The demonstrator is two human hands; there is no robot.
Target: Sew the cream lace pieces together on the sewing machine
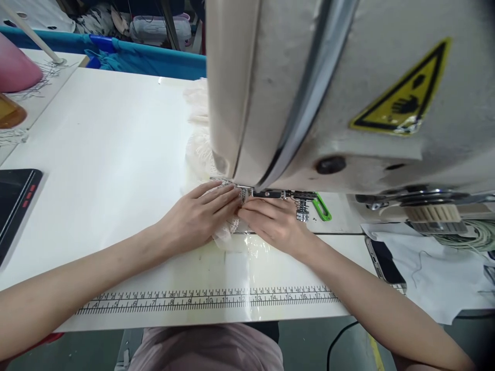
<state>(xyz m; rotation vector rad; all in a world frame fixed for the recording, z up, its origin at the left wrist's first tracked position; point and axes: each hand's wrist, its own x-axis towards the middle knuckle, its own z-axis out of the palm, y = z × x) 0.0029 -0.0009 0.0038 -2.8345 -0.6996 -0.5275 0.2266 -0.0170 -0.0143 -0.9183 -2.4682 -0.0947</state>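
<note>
Sheer cream lace fabric (198, 149) runs along the left side of a sewing machine (286, 103) and passes under its head. My left hand (203, 211) lies flat on the lace, fingers stretched toward the needle area. Close beside it, my right hand (276, 221) has its fingers bent and pinched at the lace's right edge, just in front of the presser-foot area. The needle and foot are mostly hidden by the machine head and my fingers. Behind my right hand lie green-handled thread snips (322, 207).
A printed ruler (209, 300) runs along the table's front edge. On the right, a phone (385, 263) rests by white cloth (421, 278). A black device (17, 201) sits at the left edge, with a pink thread cone (17, 67) behind. Blue cloth (154, 56) borders the far side.
</note>
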